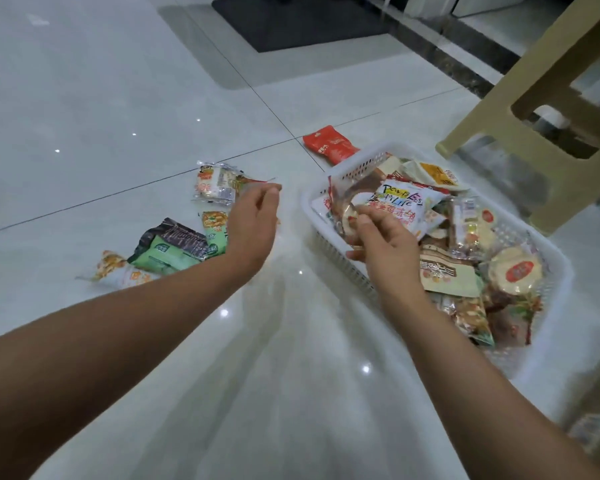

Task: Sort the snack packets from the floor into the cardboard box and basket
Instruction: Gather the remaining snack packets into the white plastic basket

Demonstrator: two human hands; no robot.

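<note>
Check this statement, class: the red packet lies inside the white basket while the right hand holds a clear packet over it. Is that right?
Not quite. The head view shows the red packet on the floor behind the white basket, not inside it. The right hand does hold a clear packet over the basket.
</note>
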